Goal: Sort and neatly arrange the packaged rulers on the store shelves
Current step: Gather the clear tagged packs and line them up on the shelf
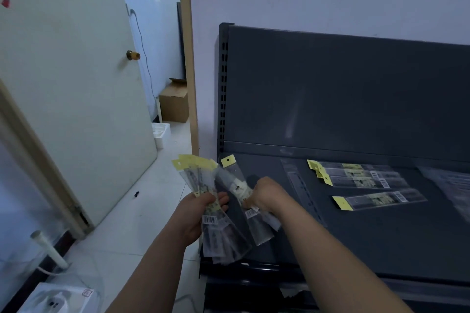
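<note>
My left hand grips a fanned bundle of several packaged rulers, clear sleeves with yellow hang tabs, held at the left end of the dark shelf. My right hand pinches one ruler pack at its middle, its yellow tab pointing up and away. A stack of three packs lies flat on the shelf further right, tabs to the left. A single pack lies just in front of that stack. A clear ruler pack lies lengthwise on the shelf next to my right hand.
The shelf's dark back panel rises behind. More clear packaging lies blurred at the far right. An open door and a cardboard box are to the left, over a white tiled floor. A lower shelf shows below.
</note>
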The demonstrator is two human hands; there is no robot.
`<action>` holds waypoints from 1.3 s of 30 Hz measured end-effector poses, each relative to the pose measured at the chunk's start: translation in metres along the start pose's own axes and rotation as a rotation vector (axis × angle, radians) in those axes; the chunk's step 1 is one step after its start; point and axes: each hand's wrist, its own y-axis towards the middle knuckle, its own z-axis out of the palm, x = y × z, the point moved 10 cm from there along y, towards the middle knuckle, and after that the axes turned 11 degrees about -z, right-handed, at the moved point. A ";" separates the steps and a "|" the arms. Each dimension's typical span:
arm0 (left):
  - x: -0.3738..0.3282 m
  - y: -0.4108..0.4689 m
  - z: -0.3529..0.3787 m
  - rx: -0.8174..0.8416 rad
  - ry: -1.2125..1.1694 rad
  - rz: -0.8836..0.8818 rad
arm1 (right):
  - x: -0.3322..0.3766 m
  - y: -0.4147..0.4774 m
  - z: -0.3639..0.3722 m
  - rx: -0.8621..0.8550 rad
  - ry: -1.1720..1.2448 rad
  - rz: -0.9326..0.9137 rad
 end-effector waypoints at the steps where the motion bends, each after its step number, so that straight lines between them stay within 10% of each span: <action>1: 0.000 -0.001 0.000 -0.009 0.001 0.004 | -0.005 0.000 -0.002 -0.023 0.114 -0.025; 6: -0.003 0.002 0.010 -0.018 -0.038 0.034 | -0.010 -0.021 -0.011 -0.010 0.758 -0.159; 16: -0.012 -0.001 0.096 0.067 0.098 0.206 | 0.001 -0.031 -0.006 0.125 0.836 -0.263; 24: -0.017 -0.007 0.097 0.086 0.409 0.300 | 0.006 -0.041 -0.045 0.096 0.588 -0.412; 30: -0.083 -0.064 0.054 -0.639 0.980 0.931 | 0.026 -0.055 -0.080 -0.086 -0.457 -0.453; 34: -0.060 -0.035 0.082 -0.569 1.746 0.870 | 0.018 -0.045 -0.039 -0.043 -0.536 -0.457; 39: -0.038 -0.011 0.062 -0.449 1.863 0.636 | -0.012 -0.040 -0.038 -0.042 -0.524 -0.364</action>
